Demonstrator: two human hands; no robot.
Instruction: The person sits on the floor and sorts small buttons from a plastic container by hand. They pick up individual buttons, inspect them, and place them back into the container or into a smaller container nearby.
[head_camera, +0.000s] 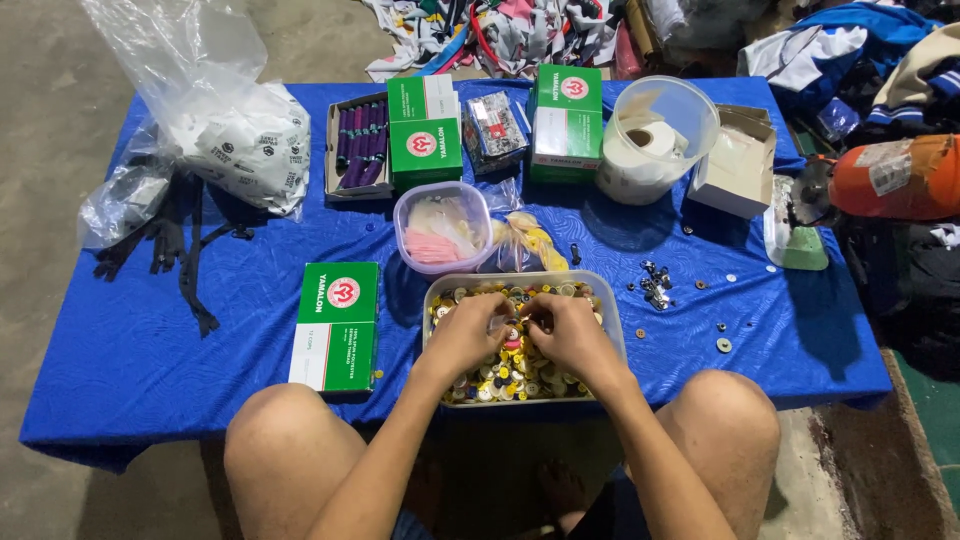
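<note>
A clear plastic tub (610, 318) full of mixed coloured buttons (503, 372) sits at the near edge of a low table covered in blue cloth (200, 330). Both my hands are down in the tub, close together over the buttons. My left hand (466, 335) has its fingers curled into the pile. My right hand (570, 335) is curled the same way, fingertips near the left hand's. Whether either hand pinches a button is hidden by the fingers. My bare knees frame the tub from below.
A green-and-white box (338, 325) lies left of the tub. Behind it stand a small tub of pink pieces (442, 228), more green boxes (425, 130), a tray of purple spools (358, 145), a clear container with a paper roll (655, 140), plastic bags (245, 140), and loose metal bits (655, 285).
</note>
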